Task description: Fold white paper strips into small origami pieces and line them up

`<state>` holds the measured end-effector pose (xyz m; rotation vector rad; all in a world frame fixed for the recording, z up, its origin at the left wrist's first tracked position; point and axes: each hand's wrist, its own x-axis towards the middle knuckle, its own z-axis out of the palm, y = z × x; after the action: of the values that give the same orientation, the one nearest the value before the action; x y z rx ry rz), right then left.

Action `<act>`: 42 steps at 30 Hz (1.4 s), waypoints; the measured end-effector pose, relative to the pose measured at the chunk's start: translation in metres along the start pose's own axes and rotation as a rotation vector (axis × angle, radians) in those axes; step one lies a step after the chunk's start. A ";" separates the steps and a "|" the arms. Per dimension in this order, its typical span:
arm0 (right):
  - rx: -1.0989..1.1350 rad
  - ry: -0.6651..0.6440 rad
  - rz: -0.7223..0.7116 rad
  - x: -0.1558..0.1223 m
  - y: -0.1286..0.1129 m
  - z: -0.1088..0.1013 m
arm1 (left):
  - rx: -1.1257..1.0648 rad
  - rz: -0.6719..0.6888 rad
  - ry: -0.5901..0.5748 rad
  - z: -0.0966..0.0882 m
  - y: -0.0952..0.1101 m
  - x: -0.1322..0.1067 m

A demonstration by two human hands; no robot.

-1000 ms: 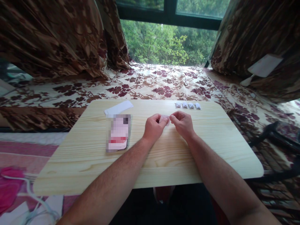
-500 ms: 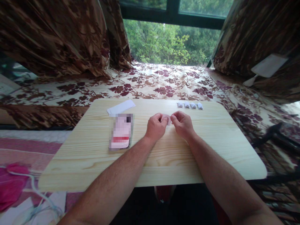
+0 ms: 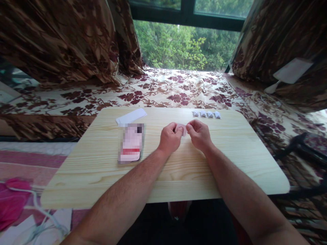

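Note:
My left hand (image 3: 171,136) is closed, with a small piece of pale paper (image 3: 182,128) pinched between thumb and fingers. At the paper's right edge, my right hand (image 3: 199,133) is also closed in a pinch; its fingertips partly hide that edge. Both hands are held just over the middle of a light wood-grain table (image 3: 189,173). Beyond the right hand, several small folded white paper pieces (image 3: 206,114) stand in a row near the far edge.
Left of my hands lies a pink, blurred-out phone (image 3: 131,143). Behind it are white paper strips (image 3: 131,116). A floral-covered ledge (image 3: 178,88) runs beyond the table under the window, with a white lamp (image 3: 292,70) at right. White cables (image 3: 35,200) lie at lower left.
Hardly anything differs. Both hands keep their pinch on the paper over the same spot, and the whole view has shifted very slightly.

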<state>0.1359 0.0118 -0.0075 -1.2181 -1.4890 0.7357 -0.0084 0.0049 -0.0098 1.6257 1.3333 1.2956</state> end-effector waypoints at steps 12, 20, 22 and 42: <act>0.079 0.019 0.020 0.001 -0.005 0.000 | -0.079 0.016 -0.028 -0.002 0.003 0.000; 0.127 -0.003 0.070 0.004 -0.005 -0.004 | -0.192 -0.084 -0.057 -0.004 0.002 0.004; 0.127 -0.034 0.082 0.004 -0.004 -0.005 | -0.230 -0.098 -0.090 -0.005 0.003 0.005; 0.285 -0.103 0.072 0.002 0.003 0.003 | -0.564 -0.219 0.077 -0.001 -0.004 0.011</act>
<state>0.1345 0.0152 -0.0103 -1.0332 -1.3727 1.0341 -0.0107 0.0162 -0.0100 1.0246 1.0261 1.4422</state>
